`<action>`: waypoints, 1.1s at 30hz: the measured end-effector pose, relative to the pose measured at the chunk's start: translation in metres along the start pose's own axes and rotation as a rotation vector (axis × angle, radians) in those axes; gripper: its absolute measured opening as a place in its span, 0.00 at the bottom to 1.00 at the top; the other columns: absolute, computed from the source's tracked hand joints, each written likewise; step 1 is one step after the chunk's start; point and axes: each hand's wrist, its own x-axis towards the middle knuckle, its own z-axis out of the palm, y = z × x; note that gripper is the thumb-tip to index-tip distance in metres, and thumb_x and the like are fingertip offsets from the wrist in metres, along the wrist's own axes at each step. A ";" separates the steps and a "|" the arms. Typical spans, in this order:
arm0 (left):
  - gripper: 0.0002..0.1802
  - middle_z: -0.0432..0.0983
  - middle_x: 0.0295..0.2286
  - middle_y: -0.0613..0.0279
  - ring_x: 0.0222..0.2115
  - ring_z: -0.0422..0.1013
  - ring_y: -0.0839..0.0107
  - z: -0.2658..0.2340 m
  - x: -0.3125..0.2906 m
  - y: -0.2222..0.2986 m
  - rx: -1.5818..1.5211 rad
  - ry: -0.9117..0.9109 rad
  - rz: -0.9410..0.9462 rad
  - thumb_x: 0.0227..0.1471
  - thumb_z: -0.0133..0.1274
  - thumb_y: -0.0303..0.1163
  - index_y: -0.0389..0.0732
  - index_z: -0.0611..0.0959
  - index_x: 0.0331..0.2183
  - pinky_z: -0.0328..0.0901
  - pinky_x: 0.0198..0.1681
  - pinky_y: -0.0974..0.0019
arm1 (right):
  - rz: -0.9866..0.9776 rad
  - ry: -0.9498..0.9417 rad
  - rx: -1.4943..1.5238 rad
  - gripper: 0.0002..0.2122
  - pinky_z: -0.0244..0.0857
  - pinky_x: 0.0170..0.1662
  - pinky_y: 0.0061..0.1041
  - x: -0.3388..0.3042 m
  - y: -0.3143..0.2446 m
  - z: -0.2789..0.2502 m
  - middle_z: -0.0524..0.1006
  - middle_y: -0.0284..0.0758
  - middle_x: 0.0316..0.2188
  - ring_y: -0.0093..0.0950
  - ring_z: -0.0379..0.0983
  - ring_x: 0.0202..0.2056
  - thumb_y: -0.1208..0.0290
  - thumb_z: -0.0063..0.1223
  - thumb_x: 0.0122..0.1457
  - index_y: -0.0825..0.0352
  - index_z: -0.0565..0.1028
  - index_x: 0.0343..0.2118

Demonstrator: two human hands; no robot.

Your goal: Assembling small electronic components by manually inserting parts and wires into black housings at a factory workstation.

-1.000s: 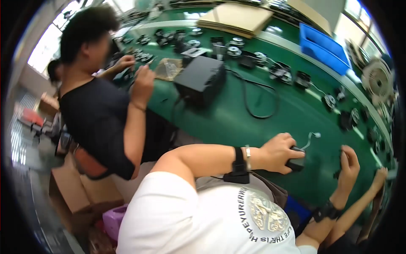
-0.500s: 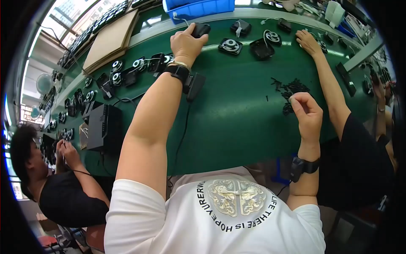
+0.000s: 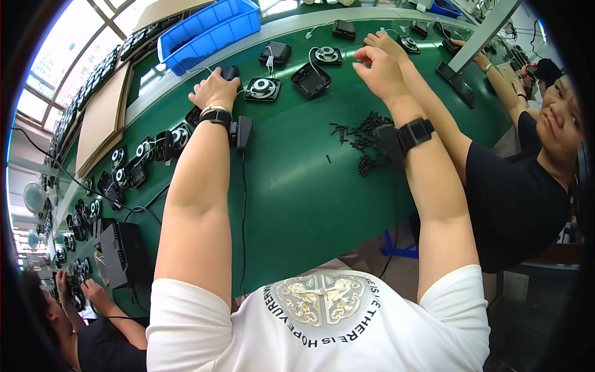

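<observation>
At the far side of the green workbench, my left hand point(image 3: 214, 91) is closed around a small black plastic case point(image 3: 230, 73) with a white wire beside it. My right hand point(image 3: 379, 73) is raised over the bench past the heap of black screws point(image 3: 372, 127). Its thumb and fingers are bent together in a pinch; whatever they hold is too small to make out. Between my hands lie a round speaker in a black frame point(image 3: 262, 89), an open black case half point(image 3: 311, 80) and another speaker point(image 3: 326, 55). A co-worker's hand point(image 3: 387, 44) is just beyond my right one.
A blue bin point(image 3: 211, 34) stands at the back left, near brown boards point(image 3: 105, 124). More speakers and cases line the left side, beside a black box-shaped unit point(image 3: 122, 254). A grey metal post point(image 3: 486, 37) rises at right. Co-workers sit on both sides.
My view has turned rightward, so the bench things appear farther left. My right hand has moved from beside the screws to farther across the bench. The left hand stays at the black case.
</observation>
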 end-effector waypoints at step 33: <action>0.32 0.73 0.41 0.44 0.45 0.69 0.48 -0.018 -0.065 -0.140 -0.074 0.076 0.417 0.37 0.62 0.43 0.36 0.73 0.44 0.66 0.50 0.53 | -0.350 -0.391 -0.332 0.33 0.68 0.49 0.39 0.009 -0.149 0.141 0.75 0.51 0.42 0.46 0.73 0.45 0.54 0.63 0.40 0.73 0.70 0.47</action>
